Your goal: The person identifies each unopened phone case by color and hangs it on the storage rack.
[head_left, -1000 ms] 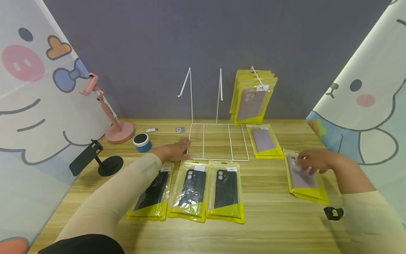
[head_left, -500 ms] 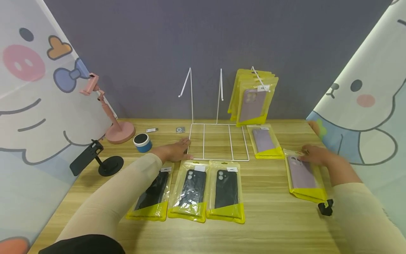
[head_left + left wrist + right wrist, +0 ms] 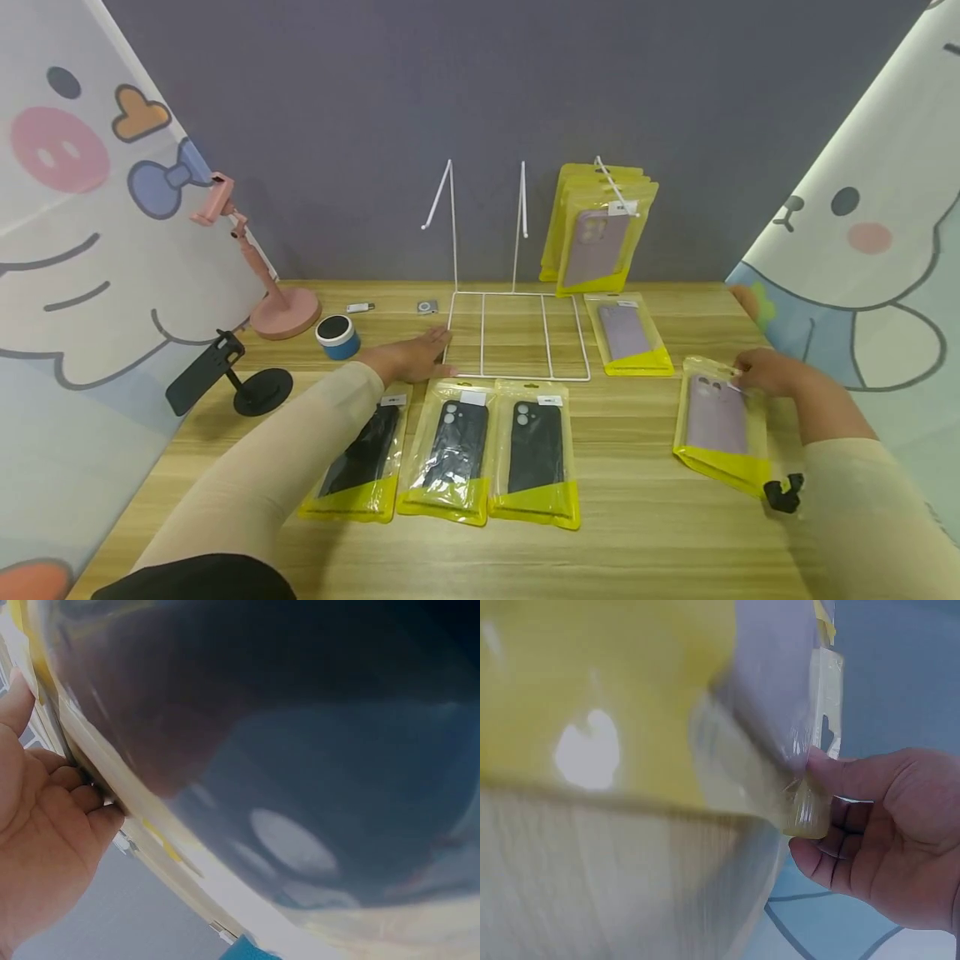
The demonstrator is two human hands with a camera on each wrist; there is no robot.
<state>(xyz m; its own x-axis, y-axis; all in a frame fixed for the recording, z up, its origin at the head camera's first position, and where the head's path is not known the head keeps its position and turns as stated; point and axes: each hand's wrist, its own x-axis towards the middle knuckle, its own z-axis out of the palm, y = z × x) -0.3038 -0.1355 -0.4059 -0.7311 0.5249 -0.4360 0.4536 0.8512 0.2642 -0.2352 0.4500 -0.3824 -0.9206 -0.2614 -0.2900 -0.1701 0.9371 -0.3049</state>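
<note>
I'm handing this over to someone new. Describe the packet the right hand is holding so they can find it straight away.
Start at the white wire rack in the middle of the wooden table and look to its right, near the table's right edge. The right hand pinches the top corner of a clear-and-yellow packet holding a lilac phone case. Unlike the other lilac packet lying beside the rack, it is nearer the person and in a grip.

Head view looks down the table (image 3: 645,533); wrist views sit close
</note>
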